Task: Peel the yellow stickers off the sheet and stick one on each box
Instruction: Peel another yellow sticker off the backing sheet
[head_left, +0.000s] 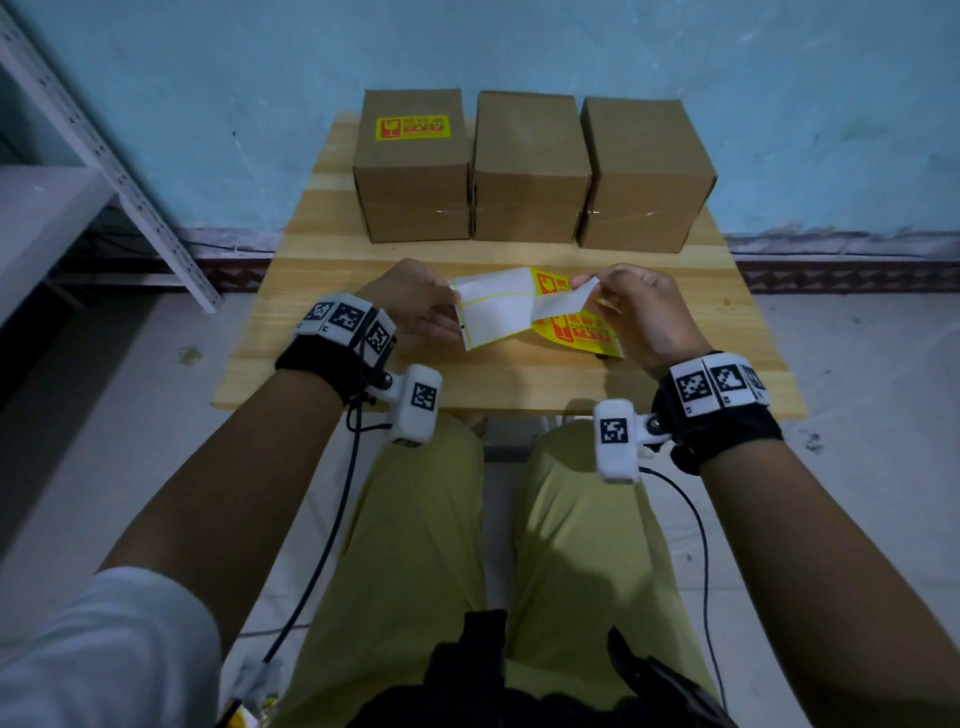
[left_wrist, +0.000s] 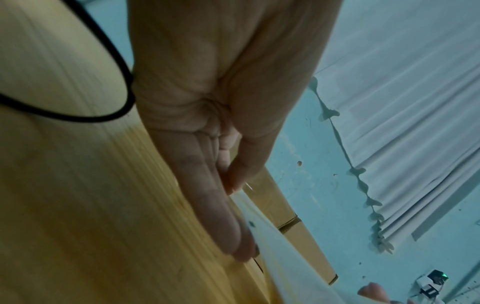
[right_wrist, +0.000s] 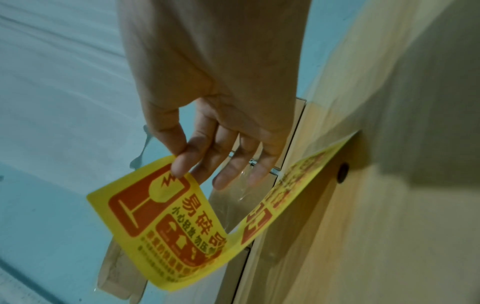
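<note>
Three cardboard boxes stand in a row at the back of the wooden table (head_left: 363, 374). The left box (head_left: 410, 171) carries a yellow sticker (head_left: 413, 128) on top; the tops of the middle box (head_left: 530, 156) and right box (head_left: 647, 166) are bare. My left hand (head_left: 449, 314) pinches the left edge of the sticker sheet (head_left: 493, 317), seen close as white backing (left_wrist: 280, 246). My right hand (head_left: 589, 286) pinches the corner of a yellow sticker (right_wrist: 166, 216) between thumb and forefinger. The sticker is curled up off the sheet, its white underside (head_left: 563, 304) showing.
A grey metal shelf (head_left: 104, 156) stands to the left of the table. A blue wall lies just behind the boxes. Black cables hang from both wrists over my lap. Bare wood lies between the sheet and the table's near edge.
</note>
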